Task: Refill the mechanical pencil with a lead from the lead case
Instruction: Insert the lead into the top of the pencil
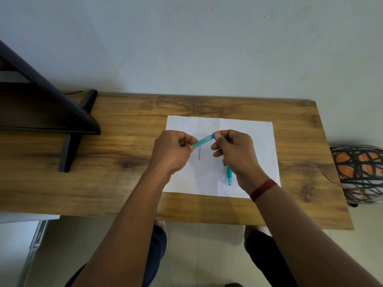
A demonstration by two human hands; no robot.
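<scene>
A translucent teal lead case with a blue cap is held above the white paper. My left hand pinches its lower end. My right hand has its fingertips on the blue cap end. A thin dark lead lies on the paper below the case. The teal mechanical pencil rests on the paper, tip toward me, partly hidden under my right hand.
The paper lies on a wooden table. A black stand occupies the table's left part. A patterned orange and black object sits off the right edge. My knees show below the near edge.
</scene>
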